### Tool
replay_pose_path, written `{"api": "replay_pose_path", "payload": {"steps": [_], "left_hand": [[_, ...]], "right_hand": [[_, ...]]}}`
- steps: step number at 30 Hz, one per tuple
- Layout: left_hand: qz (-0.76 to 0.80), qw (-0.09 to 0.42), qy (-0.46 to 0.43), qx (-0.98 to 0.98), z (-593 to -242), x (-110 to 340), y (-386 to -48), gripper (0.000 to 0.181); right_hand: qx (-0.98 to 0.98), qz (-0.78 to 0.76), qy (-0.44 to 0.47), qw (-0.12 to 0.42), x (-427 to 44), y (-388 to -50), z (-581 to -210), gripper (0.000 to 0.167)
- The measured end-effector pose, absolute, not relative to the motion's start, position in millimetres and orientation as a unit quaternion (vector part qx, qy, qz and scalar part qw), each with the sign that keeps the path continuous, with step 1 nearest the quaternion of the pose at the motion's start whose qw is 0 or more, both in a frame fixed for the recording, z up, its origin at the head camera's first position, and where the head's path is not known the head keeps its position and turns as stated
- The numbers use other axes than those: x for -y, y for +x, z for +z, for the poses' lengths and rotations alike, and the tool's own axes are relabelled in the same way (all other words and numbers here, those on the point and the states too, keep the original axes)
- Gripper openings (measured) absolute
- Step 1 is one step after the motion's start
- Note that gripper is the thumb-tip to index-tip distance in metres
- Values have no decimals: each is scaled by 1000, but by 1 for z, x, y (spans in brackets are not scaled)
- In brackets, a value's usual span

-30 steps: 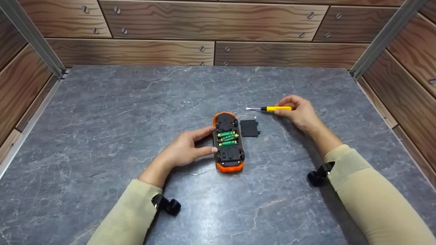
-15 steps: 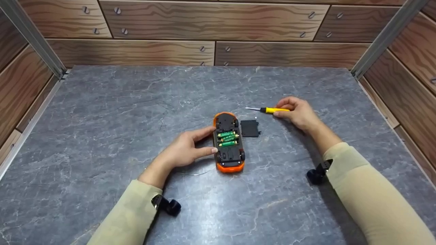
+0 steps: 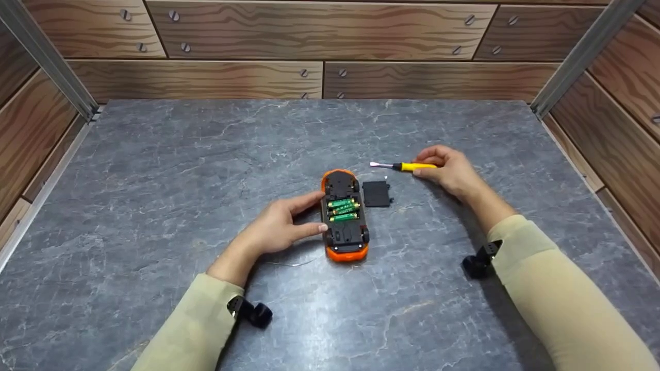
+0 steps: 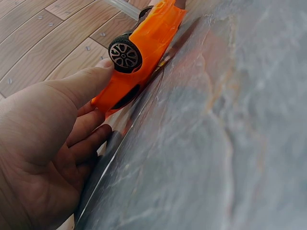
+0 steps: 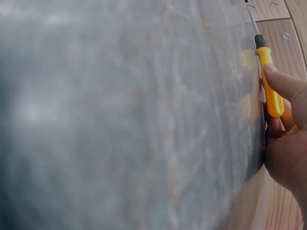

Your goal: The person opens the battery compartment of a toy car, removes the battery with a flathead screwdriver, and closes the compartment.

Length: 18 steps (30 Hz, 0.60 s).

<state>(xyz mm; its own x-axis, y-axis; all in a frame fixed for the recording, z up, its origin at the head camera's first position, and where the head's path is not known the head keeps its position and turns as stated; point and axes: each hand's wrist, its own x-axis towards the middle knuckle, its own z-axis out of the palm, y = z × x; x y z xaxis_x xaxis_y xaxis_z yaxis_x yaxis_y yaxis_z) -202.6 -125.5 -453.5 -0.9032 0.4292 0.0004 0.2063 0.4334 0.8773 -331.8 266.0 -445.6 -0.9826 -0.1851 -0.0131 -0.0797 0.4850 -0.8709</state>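
A toy car lies upside down on the table, its orange body edging a black underside. Several green batteries sit in its uncovered compartment. My left hand rests against the car's left side, thumb and index finger spread apart along it; in the left wrist view the thumb meets the orange car by a wheel. My right hand pinches a yellow-handled screwdriver between thumb and fingers, its blade pointing left. The right wrist view shows the handle under the thumb. A black battery cover lies just right of the car.
A tiny bright piece, perhaps a screw, lies above the cover. The grey marbled table is bounded by wood-patterned walls at the back and sides. Metal posts stand at its back corners.
My right hand has shifted slightly left and a little down with the screwdriver. The left hand, toy car and cover stay as they were.
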Motion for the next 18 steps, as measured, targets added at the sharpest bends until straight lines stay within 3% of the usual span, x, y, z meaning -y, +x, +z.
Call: {"api": "replay_pose_path", "payload": {"steps": [12,18], "left_hand": [[490,111,180,-846,-454,126,-200,77],[490,115,182,-845,-453,126,-201,77]], "right_hand": [[-839,-538,-78,37,-263,-325,-445,44],[-851,-518,-79,-12,-260,-316,-435,41]]}}
